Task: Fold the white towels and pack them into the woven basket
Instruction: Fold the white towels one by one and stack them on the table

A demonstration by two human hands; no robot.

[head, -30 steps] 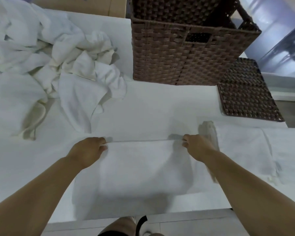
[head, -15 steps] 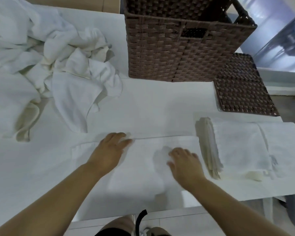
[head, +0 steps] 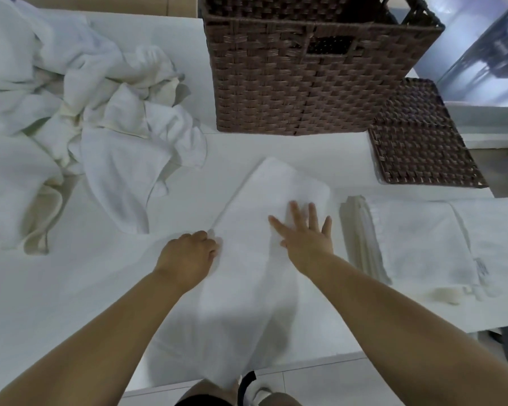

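A folded white towel lies at an angle on the white table, its near end hanging toward me. My right hand presses flat on it with fingers spread. My left hand grips the towel's left edge with curled fingers. A stack of folded towels sits to the right. A heap of crumpled white towels fills the far left. The brown woven basket stands at the far middle; its inside is hidden.
A flat woven lid lies right of the basket near the table's right edge. The table's front edge runs just below my forearms. A cardboard surface shows behind the table.
The towel has turned from lying crosswise to lying at an angle pointing away from me. My right hand slid forward and flattened on it; my left hand closed on its left edge.
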